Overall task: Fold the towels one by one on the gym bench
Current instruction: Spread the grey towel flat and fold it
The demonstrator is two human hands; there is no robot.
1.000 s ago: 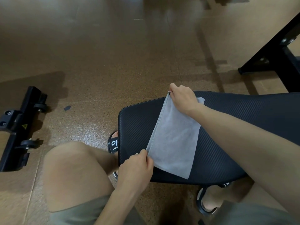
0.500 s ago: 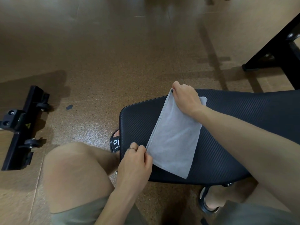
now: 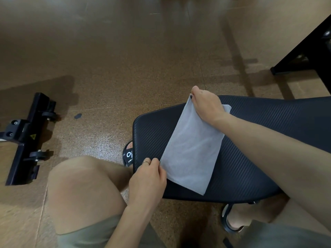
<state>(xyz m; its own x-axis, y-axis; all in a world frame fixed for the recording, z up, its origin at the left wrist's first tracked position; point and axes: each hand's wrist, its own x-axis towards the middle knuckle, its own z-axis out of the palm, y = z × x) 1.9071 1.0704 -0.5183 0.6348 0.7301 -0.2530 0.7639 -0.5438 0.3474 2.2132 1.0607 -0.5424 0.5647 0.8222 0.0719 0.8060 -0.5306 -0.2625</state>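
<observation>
A brown speckled floor fills most of the frame, and a black ribbed gym bench is seen in the lower right part. On its pad a grey towel is laid, already folded into a narrow rectangle that runs diagonally from the upper centre toward the bottom. Its far upper corner is pinched by the right hand, and its near left corner is gripped by the left hand, on which a ring is worn. The left edge of the towel is lifted a little from the pad. A black metal frame with wheels is seen at the left.
</observation>
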